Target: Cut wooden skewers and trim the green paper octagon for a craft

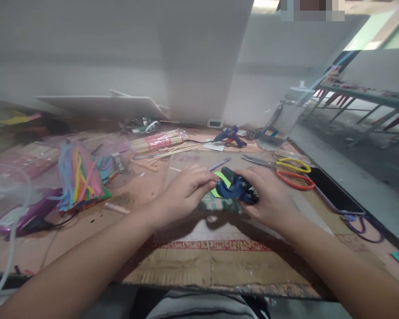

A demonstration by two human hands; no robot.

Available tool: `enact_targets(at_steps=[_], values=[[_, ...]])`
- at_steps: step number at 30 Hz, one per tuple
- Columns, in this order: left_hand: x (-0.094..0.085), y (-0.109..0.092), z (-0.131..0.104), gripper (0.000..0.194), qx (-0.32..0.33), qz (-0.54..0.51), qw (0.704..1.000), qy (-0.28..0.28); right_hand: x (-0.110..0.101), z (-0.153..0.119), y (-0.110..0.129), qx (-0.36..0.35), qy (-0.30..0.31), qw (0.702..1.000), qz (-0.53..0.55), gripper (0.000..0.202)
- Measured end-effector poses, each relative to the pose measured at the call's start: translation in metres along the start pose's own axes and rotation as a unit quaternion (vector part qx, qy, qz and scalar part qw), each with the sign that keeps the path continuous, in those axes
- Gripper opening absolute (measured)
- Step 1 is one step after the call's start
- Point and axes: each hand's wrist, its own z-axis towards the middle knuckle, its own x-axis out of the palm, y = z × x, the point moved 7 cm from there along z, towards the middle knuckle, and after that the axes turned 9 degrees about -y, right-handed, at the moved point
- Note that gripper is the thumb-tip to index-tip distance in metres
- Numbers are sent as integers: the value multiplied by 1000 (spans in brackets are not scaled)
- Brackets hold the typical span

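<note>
My right hand (264, 192) is wrapped round a dark blue hand tool (234, 188) with a curved jaw, held above the middle of the work board. Close to the tool's left end, my left hand (189, 190) has its thumb and fingertips pinched together; what they hold, if anything, is too small to tell. A bright green piece (217, 188) shows behind the tool, partly hidden by it. Just beyond the hands lies a pen (220, 164) on the board.
Scissors (294, 173) with yellow and red handles and a phone (335, 190) lie at right. A blue glue gun (231, 136) and packed sticks (159, 141) are behind. Colourful pipe cleaners (81, 177) lie left. A clear container (282, 119) stands back right.
</note>
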Motion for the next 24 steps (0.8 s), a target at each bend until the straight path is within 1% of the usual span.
enact_targets(at_steps=[4,9,17,20,24], values=[[1,-3,-3,26,-1,24,1000,6,1,-1,8,-12,15,1000,4,39],[0,-10,-4,21,19,22,1000,12,-3,0,15,-17,13,1000,0,35],[0,-11,-5,20,12,-4,1000,2,-6,-3,19,-71,11,996,-46,44],[-2,-14,-5,18,23,4,1000,-2,-8,-4,19,-77,10,995,-69,40],[-3,-19,-4,21,50,-3,999,0,-11,-5,23,-111,-13,990,-91,33]])
